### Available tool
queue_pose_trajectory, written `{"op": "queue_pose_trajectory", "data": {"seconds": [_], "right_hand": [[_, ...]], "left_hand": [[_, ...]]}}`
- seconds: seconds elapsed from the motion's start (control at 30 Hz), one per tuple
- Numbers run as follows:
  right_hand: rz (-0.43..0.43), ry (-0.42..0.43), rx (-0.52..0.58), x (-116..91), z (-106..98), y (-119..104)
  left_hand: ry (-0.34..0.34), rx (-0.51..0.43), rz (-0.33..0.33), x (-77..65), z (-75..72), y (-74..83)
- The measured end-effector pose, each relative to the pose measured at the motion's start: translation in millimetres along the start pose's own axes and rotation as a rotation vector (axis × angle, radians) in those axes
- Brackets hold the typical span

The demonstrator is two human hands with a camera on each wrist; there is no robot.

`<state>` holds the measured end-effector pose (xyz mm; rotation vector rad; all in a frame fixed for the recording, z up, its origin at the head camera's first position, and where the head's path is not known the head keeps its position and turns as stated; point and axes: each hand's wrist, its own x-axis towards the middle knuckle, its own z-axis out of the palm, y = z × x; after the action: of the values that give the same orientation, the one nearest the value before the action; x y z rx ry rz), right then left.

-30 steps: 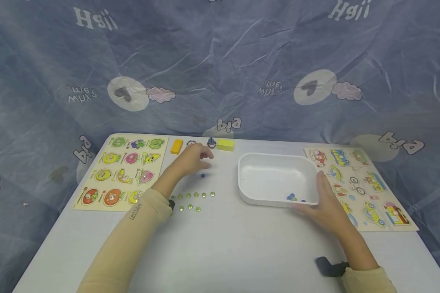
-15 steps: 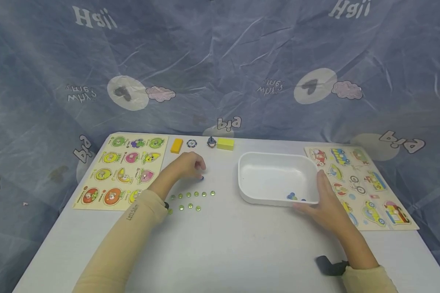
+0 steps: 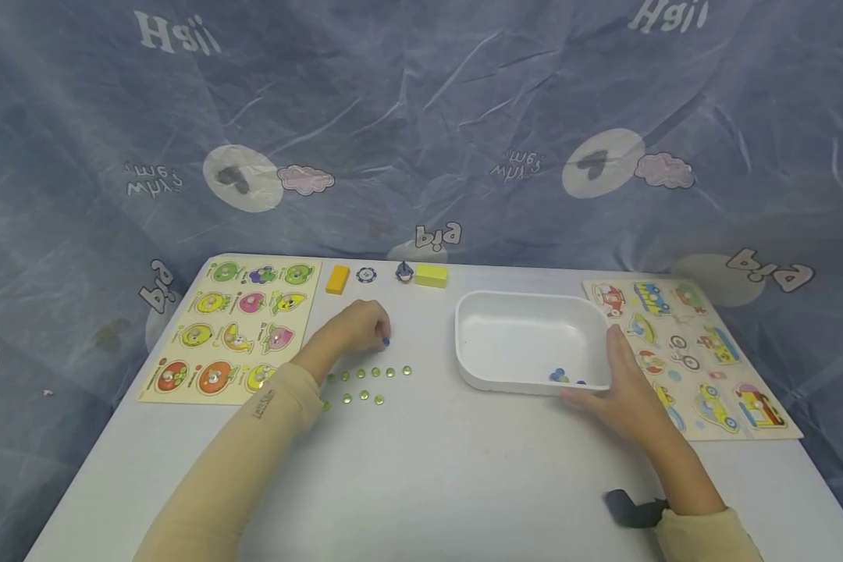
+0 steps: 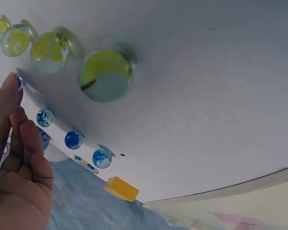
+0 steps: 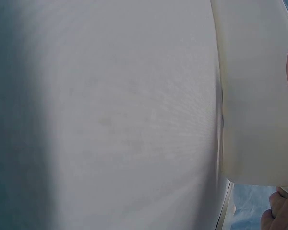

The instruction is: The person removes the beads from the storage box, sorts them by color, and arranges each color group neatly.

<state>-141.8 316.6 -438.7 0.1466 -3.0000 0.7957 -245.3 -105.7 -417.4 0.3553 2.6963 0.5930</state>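
My left hand [image 3: 361, 324] pinches a blue marble [image 3: 385, 342] between thumb and fingertips, low over the table. In the left wrist view, that hand [image 4: 20, 177] is at the left edge, the marble largely hidden at its fingertips. Beside it lie more blue marbles [image 4: 73, 140], which the hand covers in the head view. Nearer the front are two rows of yellow-green marbles [image 3: 364, 395]. At the right, my right hand [image 3: 628, 402] grips the end of a white plastic tub [image 3: 506, 385], thumb along the front wall. Several blue and greenish marbles [image 3: 558, 375] lie in its front right corner.
Fruit puzzle board [image 3: 235, 312] at the left; vehicle puzzle board [image 3: 681, 336] at the right, partly behind the right hand. Along the back edge stand an orange block [image 3: 337, 279], a round chip [image 3: 366, 275], a small penguin-like figure [image 3: 403, 272] and a yellow block [image 3: 431, 275].
My left hand came down and toward me, and its fingers closed on the blue marble. The right hand and the tub have stayed in place.
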Motion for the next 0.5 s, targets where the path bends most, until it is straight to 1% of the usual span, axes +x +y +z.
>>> {"op": "queue_pose_trajectory", "data": {"seconds": [0.23, 0.4, 0.5], "right_hand": [[0.007, 0.001, -0.004, 0.3, 0.7, 0.3], [-0.006, 0.001, 0.003, -0.4, 0.1, -0.4], [-0.006, 0.002, 0.001, -0.3, -0.4, 0.2]], "left_hand": [[0.058, 0.026, -0.002, 7.0, -2.0, 6.8], [0.073, 0.053, -0.023, 11.3, -1.2, 9.9], [0.069, 0.052, -0.041, 11.6, -1.0, 11.2]]}}
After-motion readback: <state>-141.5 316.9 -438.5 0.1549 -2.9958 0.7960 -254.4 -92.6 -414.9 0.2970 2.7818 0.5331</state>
